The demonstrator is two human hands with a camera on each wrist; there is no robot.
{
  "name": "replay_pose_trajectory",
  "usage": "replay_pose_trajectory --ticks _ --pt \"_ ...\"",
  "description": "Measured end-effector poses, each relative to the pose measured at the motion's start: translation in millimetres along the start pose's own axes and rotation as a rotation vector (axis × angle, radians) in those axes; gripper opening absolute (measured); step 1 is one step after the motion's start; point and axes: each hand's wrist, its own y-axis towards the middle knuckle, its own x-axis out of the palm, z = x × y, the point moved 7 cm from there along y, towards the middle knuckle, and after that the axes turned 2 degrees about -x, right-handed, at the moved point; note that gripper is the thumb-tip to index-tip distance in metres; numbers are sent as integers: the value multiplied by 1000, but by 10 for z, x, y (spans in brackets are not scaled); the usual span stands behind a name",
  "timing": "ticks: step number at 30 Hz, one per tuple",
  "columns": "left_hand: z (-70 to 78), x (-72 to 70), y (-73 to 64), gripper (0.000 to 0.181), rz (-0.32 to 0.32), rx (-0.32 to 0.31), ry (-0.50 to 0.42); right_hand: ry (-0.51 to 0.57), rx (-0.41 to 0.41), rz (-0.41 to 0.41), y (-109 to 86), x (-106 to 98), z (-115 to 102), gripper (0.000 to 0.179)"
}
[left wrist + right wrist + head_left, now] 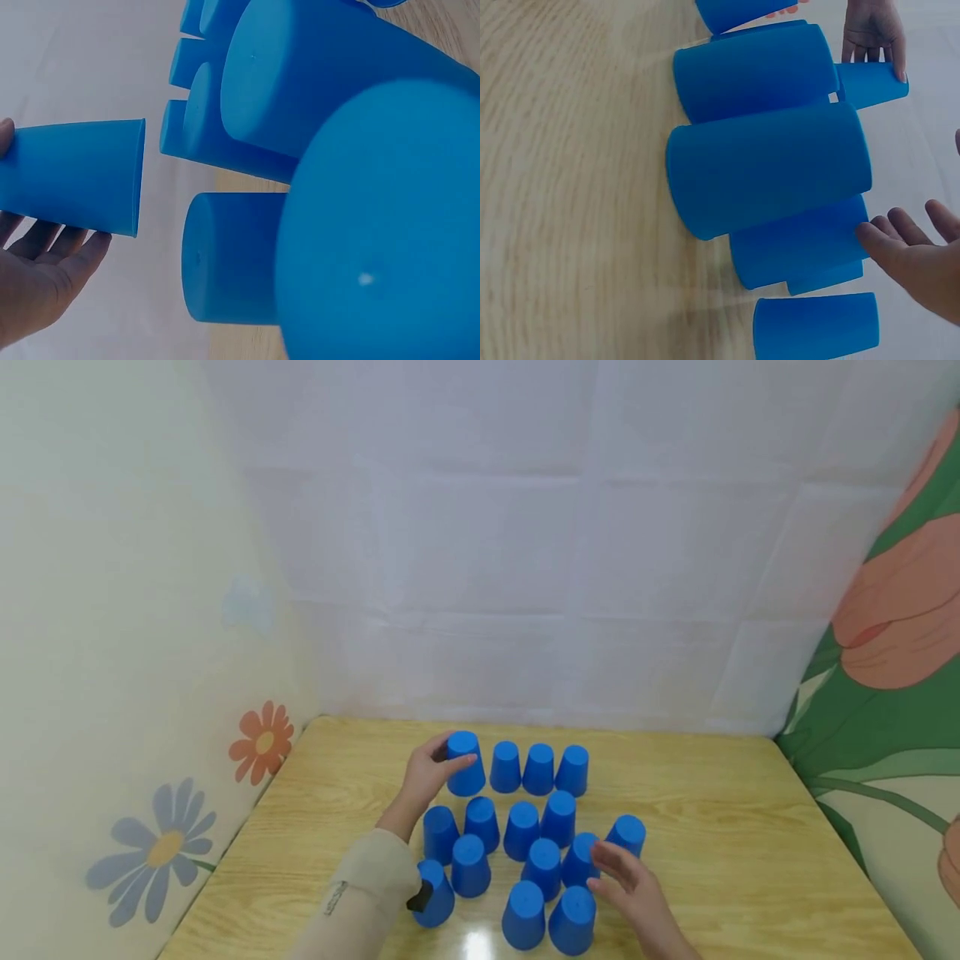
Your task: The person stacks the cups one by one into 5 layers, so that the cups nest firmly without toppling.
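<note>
My left hand [427, 774] grips an upside-down blue cup [467, 768] at the back left, thumb on the near side. In the left wrist view, the fingers of the left hand [41, 292] lie along this cup [75, 176], whose rim is off the table. To the right, my right hand [633, 893] has its fingers spread and loosely bent, gripping nothing. It is beside a blue cup [579, 862] in the right-hand group. In the right wrist view, a fingertip of the right hand [922, 266] seems to meet a cup [802, 240]; contact is unclear.
Three upside-down cups [538, 770] form a back row right of the held one. Several more, such as a front cup [572, 922] and a left cup [471, 866], stand closely on the wooden table [712, 827]. A white cloth [540, 568] hangs behind.
</note>
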Motion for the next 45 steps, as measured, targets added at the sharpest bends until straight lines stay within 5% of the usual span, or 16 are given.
replay_pose_trajectory --ticks 20,45 --pt "-153 95 259 49 79 -4 -35 -14 -2 -60 -115 40 137 58" --pt "-352 217 419 47 96 -95 -21 -25 16 -145 -76 189 418 59"
